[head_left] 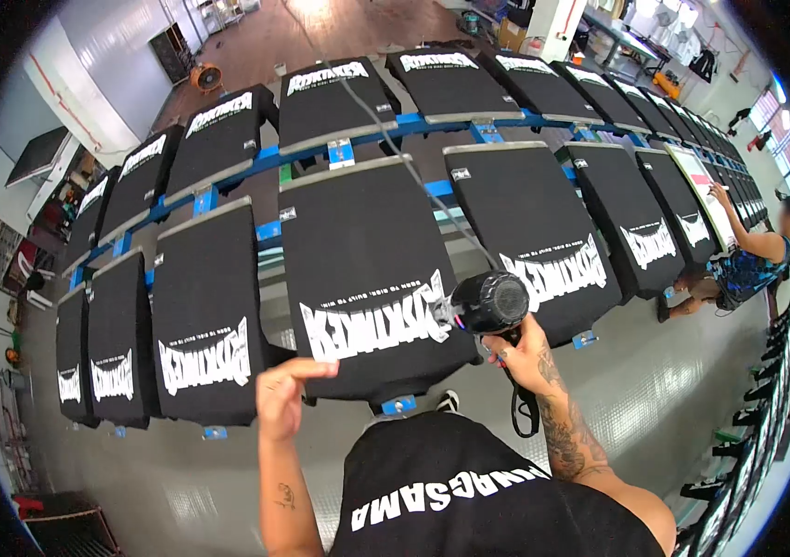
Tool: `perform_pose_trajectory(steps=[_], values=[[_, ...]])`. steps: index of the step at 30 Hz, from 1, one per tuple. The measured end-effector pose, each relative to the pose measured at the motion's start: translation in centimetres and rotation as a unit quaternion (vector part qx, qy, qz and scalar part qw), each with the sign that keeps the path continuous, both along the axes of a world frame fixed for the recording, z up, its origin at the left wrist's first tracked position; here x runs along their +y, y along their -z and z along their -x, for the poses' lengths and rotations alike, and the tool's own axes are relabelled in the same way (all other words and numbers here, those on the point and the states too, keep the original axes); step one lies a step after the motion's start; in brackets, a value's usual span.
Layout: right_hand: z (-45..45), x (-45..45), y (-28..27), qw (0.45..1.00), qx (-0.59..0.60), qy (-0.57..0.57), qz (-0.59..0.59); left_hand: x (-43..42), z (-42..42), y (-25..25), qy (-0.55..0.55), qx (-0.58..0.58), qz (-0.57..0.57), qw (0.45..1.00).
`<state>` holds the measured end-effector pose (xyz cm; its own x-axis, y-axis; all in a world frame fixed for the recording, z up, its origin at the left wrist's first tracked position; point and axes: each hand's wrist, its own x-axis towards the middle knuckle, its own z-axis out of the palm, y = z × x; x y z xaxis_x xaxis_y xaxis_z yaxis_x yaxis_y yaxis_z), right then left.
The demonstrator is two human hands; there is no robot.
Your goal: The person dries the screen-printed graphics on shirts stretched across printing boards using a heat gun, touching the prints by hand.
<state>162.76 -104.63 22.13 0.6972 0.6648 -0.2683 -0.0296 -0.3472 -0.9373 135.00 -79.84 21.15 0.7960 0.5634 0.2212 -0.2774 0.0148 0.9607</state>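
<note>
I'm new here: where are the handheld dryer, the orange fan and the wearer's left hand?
Handheld dryer (489,304): head view, middle of its body.
Orange fan (205,78): head view, its round front.
Left hand (282,397): head view, middle of hand.

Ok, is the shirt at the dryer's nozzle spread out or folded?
Spread out: the black shirt covers its board up to the bare far edge, its white print facing up with no fold across it.

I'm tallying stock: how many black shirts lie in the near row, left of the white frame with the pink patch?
7 black shirts: the middle one beside the blower in the right hand, three to its left, three to its right. None seems hidden.
</note>
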Motion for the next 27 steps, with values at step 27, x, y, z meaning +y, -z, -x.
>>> perform_pose_trajectory(steps=[27], values=[[7.1,8.7,-0.4,0.984,0.064,-0.167,-0.004,3.1,12.2,19.3,0.283,0.401,0.405,0.772]])
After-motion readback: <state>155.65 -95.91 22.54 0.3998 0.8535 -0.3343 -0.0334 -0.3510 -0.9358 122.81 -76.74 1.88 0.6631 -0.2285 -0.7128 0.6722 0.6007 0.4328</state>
